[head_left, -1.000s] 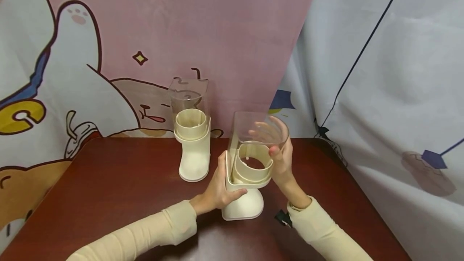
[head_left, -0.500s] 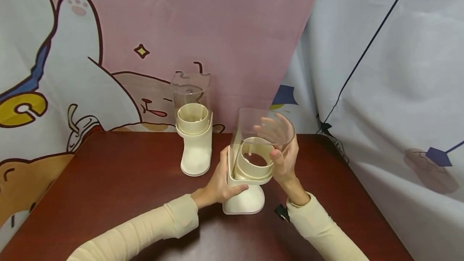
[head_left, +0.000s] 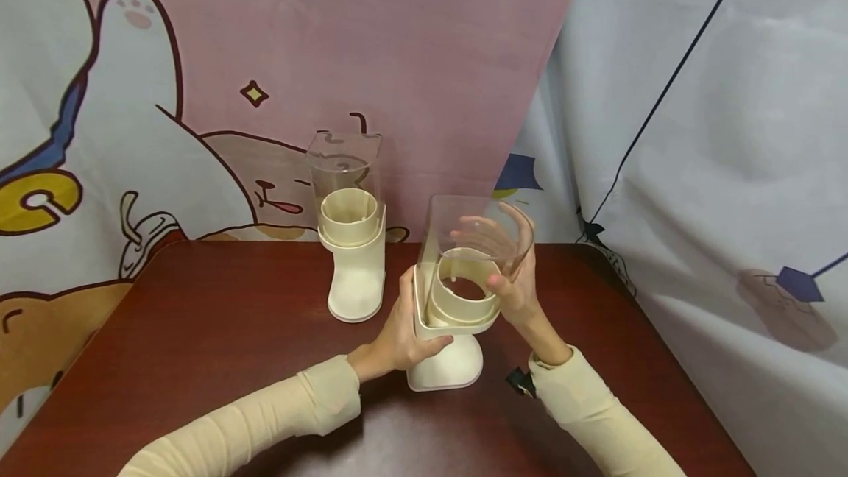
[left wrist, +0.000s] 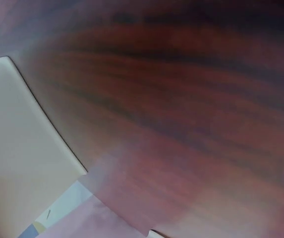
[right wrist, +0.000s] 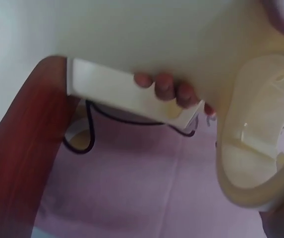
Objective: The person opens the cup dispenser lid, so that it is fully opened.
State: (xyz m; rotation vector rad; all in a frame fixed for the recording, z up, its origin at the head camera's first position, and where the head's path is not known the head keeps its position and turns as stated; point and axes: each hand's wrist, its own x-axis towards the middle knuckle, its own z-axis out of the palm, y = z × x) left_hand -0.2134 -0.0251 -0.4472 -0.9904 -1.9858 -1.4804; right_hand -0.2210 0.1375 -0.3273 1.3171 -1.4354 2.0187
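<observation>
A near dispenser stands on the dark red table [head_left: 218, 344]: a cream base [head_left: 445, 368] with a cream ring [head_left: 464, 304] and a clear container [head_left: 473, 238] on top. My left hand [head_left: 403, 330] grips the base's left side, thumb along its front lower edge. My right hand [head_left: 511, 280] holds the clear container's right side, its fingers showing through the plastic behind and the thumb in front. In the right wrist view the left hand's fingertips [right wrist: 165, 89] curl round the base's edge [right wrist: 122, 91], beside the ring [right wrist: 253, 153]. The left wrist view shows only table and a cream edge [left wrist: 23, 168].
A second, matching dispenser [head_left: 351, 241] stands further back and to the left, near the table's rear edge. Cartoon-printed cloth [head_left: 199, 57] hangs behind the table, and a pale sheet [head_left: 715, 168] hangs on the right. A small black object [head_left: 518, 381] sits by my right sleeve.
My right hand has shifted a little on the clear container, the thumb now slightly lower and further left. The left hand keeps its hold on the base.
</observation>
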